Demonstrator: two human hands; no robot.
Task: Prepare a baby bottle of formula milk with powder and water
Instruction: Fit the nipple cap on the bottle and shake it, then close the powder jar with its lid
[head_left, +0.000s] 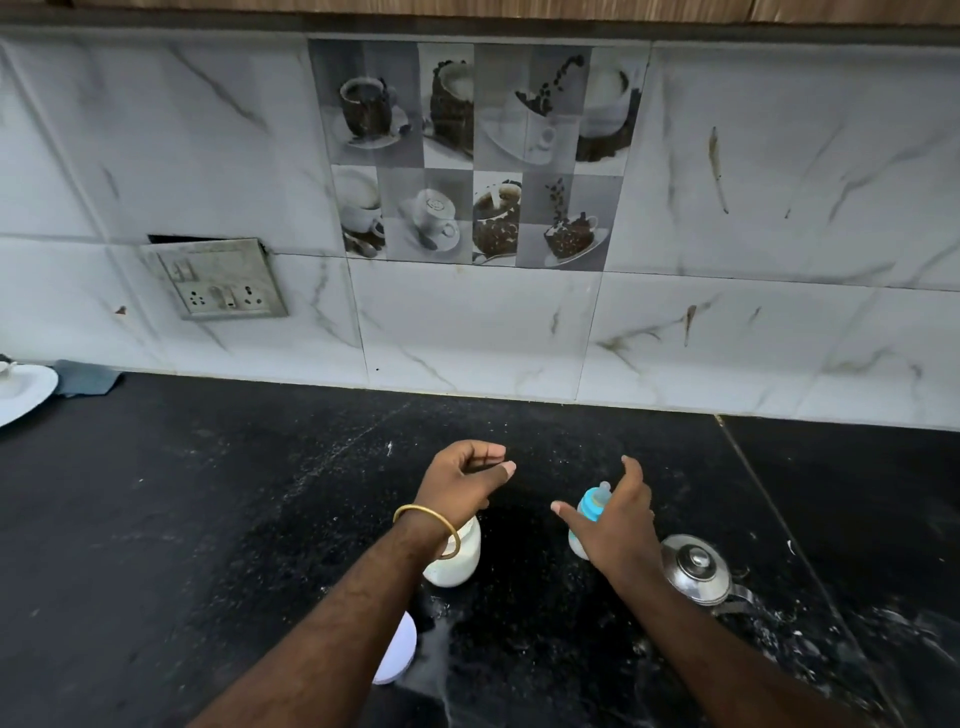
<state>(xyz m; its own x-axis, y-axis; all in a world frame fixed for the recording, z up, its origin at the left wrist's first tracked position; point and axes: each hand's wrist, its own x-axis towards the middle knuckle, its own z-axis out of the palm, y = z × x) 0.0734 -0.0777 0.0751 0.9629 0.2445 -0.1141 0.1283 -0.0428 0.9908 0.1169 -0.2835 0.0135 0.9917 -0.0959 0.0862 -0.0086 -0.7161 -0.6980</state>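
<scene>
The baby bottle (586, 519), capped in blue with a pale teat, stands lower centre-right of the frame, largely hidden behind the right hand (618, 525). That hand's fingers are spread and relaxed; whether the palm touches the bottle cannot be told from this angle. The left hand (462, 480) is held above the counter, fingers loosely curled, nothing grasped. A white jar (457, 558), probably the powder, sits beneath the left wrist, and a round white lid (397, 652) lies near the bottom edge. A steel kettle (698, 569) stands at the lower right.

If the bottle is to be shaken, it should be gripped around the body, with the cap checked tight first.

The black stone counter (208, 493) is dusted with white specks. Marbled tiles (779, 182) rise behind, with a socket plate (218, 280) at middle left and a white plate (23, 389) at the left edge.
</scene>
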